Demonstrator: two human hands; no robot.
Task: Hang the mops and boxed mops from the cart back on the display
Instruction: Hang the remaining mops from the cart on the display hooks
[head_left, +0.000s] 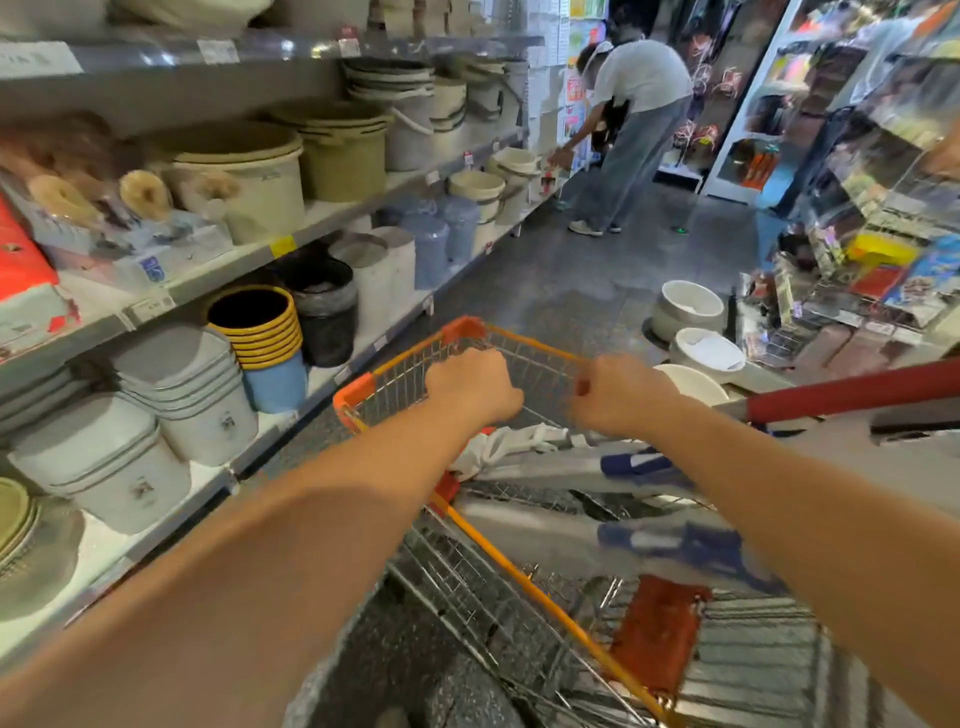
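The person appeared only as two arms and two hands. The left forearm (260, 545) was bare along all its visible length, broad near the camera and narrowing to the wrist. The left hand (472, 384) showed its back, with the knuckles forming a rounded ridge. The right forearm (779, 499) was bare as well. The right hand (623, 395) was smeared by blur, so its fingers could not be told apart. Any clothing higher up lay outside the picture.
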